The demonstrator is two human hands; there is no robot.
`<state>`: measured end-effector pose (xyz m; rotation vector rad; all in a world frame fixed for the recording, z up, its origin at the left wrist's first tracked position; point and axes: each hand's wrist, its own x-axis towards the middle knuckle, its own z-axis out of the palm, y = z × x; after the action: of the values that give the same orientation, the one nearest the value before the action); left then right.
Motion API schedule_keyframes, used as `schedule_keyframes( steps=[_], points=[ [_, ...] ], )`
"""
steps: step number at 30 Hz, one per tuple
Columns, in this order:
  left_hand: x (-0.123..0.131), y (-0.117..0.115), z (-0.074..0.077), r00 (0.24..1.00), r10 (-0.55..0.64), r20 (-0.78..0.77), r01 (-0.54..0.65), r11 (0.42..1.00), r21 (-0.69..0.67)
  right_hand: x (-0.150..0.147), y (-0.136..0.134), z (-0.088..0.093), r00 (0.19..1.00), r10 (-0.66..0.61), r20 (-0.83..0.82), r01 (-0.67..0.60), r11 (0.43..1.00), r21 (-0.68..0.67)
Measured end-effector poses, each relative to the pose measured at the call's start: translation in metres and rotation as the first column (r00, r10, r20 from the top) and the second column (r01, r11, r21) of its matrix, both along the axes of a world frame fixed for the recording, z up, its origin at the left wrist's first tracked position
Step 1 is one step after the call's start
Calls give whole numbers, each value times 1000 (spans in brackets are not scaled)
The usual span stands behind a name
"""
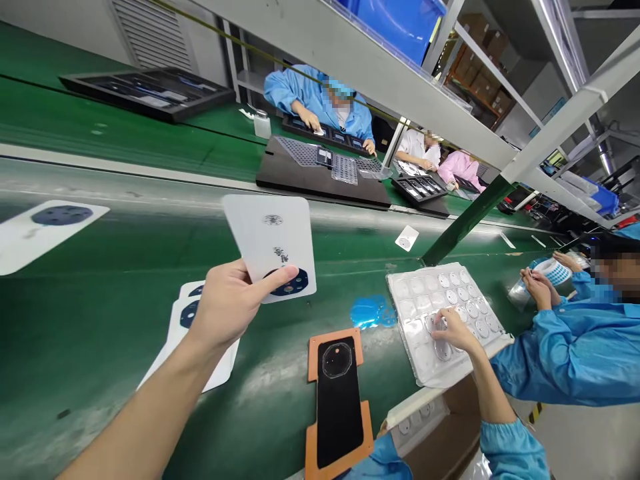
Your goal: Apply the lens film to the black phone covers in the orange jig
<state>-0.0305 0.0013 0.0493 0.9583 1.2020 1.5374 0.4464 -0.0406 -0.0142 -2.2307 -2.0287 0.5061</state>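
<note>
My left hand [227,303] is closed on a white phone back cover [270,240] and holds it up over the green belt; the cover's dark round camera ring sits under my thumb. My right hand [455,331] rests on a clear blister tray [425,293] of round lens pieces, its fingers curled and pinching one round clear piece [434,325]. Between my hands lies an orange and black fixture [340,400] with a round ring near its top. More white covers [187,313] are stacked under my left wrist.
A blue film scrap [370,311] lies beside the tray. Another white cover [40,230] lies far left on the belt. A co-worker in blue [575,347] works close on my right. Black trays [320,167] and other people are across the belt. A green post [465,223] slants up.
</note>
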Motion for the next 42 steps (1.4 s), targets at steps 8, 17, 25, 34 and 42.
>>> schedule_keyframes(
  steps=[8, 17, 25, 34, 42],
  points=[
    [-2, -12, 17, 990, 117, 74, -123, 990, 72, 1, 4, 0, 1000, -24, 1, 24, 1000, 17],
    [1, -7, 21, 957, 159, 242, -183, 979, 84, -48, -20, 31, 972, 158, -174, -117, 967, 226],
    [5, -6, 11, 982, -96, 165, 85, 994, 76, -200, -44, 1, 751, 658, -50, -489, 606, 628],
    [0, -7, 9, 980, -165, 114, 154, 983, 98, -220, -54, -24, 643, 756, 118, -652, 461, 602],
    [6, -9, 6, 975, -219, 45, 214, 973, 81, -214, -50, -18, 586, 808, -63, -632, 505, 588]
  ],
)
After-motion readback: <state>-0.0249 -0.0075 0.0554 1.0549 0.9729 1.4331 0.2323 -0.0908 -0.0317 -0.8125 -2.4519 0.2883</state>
